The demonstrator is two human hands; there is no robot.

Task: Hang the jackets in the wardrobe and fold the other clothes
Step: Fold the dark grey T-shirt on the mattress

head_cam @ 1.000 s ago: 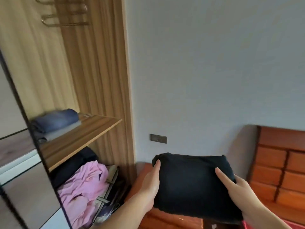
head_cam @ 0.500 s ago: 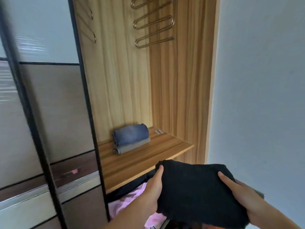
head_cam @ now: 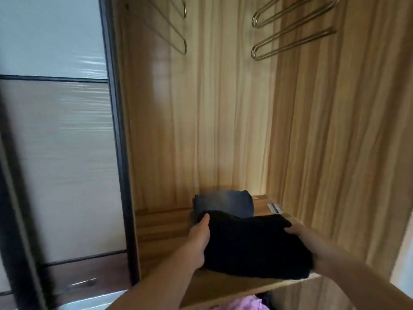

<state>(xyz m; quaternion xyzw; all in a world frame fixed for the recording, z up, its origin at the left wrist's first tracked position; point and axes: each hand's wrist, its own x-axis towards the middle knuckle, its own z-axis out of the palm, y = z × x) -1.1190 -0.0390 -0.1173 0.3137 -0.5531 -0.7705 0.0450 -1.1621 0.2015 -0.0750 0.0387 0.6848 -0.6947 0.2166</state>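
The wardrobe stood open, wood-grain walls inside, sliding door pushed left, metal hooks high on the back panel, and a wooden shelf low down. A folded black garment sat over the shelf's front part, its far edge against a folded blue garment at the back; pink cloth showed below. Left hand and right hand gripped the black garment's sides, thumbs on top, fingers hidden underneath.
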